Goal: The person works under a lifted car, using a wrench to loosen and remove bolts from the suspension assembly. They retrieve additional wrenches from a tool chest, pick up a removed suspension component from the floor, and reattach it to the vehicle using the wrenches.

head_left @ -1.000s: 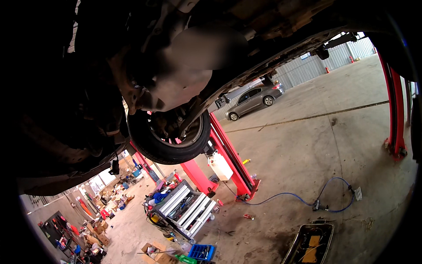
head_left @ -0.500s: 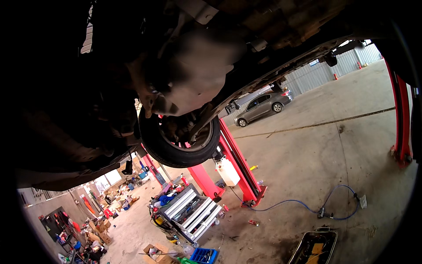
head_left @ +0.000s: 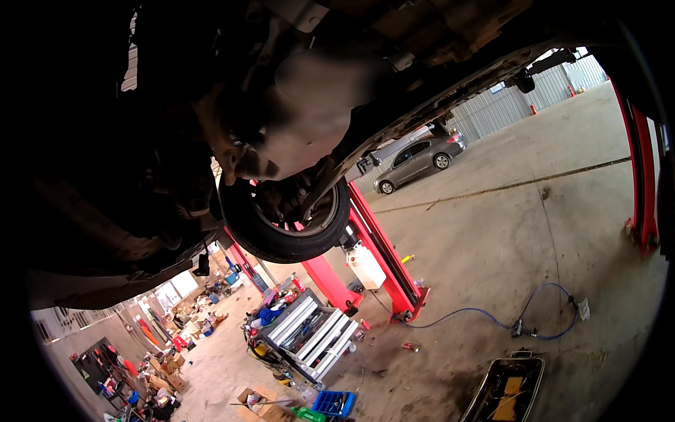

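Neither of my hands shows; much of the upper left is too dark to make out. Overhead is the underside of a raised car (head_left: 422,91), mostly in shadow. A pale grey rounded part (head_left: 309,133) hangs from it, partly blurred. Below that part is a wheel with a black tire (head_left: 274,243), seen from its inner side, with suspension parts (head_left: 285,200) in front of its rim.
A red lift post (head_left: 380,246) stands behind the wheel, another (head_left: 636,169) at far right. Below are a tool cart (head_left: 316,337), blue tray (head_left: 332,403), oily black pan (head_left: 508,387) and blue hose (head_left: 485,314). A grey car (head_left: 420,160) is parked beyond. Clutter (head_left: 158,373) lies left.
The view has shifted slightly: the wheel and raised car sit a little higher and further left, and the cart and tray a little to the right. No hand appears in either frame.
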`<action>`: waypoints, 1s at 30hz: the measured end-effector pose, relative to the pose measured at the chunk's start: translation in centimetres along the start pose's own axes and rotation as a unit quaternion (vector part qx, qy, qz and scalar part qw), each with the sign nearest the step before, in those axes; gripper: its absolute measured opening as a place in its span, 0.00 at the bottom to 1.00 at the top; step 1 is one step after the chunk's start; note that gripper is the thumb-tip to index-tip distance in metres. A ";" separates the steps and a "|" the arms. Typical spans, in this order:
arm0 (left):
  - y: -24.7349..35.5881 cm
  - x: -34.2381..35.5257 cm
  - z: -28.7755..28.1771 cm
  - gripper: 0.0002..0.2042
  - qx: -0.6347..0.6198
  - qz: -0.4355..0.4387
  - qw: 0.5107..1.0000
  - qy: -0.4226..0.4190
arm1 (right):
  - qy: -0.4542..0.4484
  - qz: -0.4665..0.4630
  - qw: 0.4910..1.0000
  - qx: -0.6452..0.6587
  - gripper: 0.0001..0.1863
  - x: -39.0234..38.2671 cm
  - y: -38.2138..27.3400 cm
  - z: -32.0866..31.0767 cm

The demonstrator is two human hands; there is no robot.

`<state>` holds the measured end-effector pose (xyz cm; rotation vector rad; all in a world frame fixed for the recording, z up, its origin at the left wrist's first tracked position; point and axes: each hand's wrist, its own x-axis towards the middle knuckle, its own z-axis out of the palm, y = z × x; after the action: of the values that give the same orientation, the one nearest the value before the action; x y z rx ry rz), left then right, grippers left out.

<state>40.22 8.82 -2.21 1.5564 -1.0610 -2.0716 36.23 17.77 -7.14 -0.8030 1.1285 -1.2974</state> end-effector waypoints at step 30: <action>-6.7 0.3 -3.2 0.23 -0.033 -0.077 0.996 -0.023 | -0.008 0.162 0.985 0.062 0.15 -3.7 5.4 -0.6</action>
<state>44.19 11.89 -7.65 1.6099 -0.9031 -2.2312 37.68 22.29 -11.68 -0.5115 1.1021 -1.0749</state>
